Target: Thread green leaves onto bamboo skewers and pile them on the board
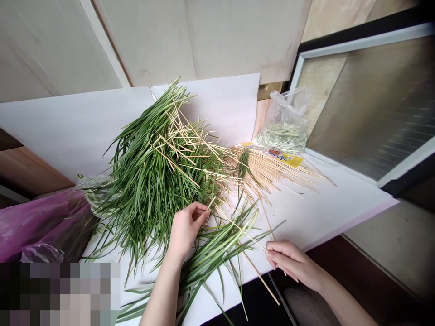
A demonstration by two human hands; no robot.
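Item one, nearest: our left hand [186,231], its fingers [200,212] curled narrow on a thin bamboo skewer [242,231]. The skewer runs across to our right hand [288,260], whose fingers [277,254] are drawn together in a narrow pinch at its other end. A pinch at each end should, we judge, steady so slight a stick. Item two: loose green grass blades [217,253] beside the left hand, lying on a white board [326,213]. Item three: a large heap of long blades [149,181], crossed by pale sticks. Further off, we list a fan of bamboo skewers [268,170] over yellow printed packaging [283,158], a clear plastic bag [285,122] of pale trimmings, and a purple plastic bag [44,222] off the board's left end. Farthest: a framed glass pane [370,104].
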